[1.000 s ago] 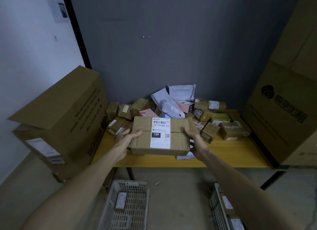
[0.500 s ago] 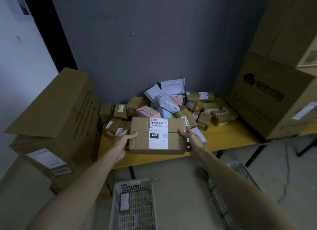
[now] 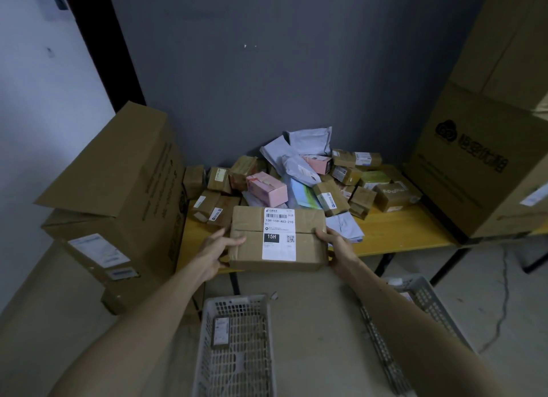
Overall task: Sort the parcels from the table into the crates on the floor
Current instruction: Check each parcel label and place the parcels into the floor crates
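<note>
Left grip and right grip are both clamped on the brown cardboard parcel with the white shipping label, one at each short end. I'm holding it level over the front edge of the yellow wooden tabletop. Further back on that tabletop sits the heap of small parcels. Below the tabletop's front edge is a white lattice plastic crate with one small brown packet inside.

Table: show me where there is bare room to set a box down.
Bare wood runs along the front right of the table, between the white bag and the big carton. The back middle is crowded with piled parcels. The left crate is bare beyond one small parcel.
</note>
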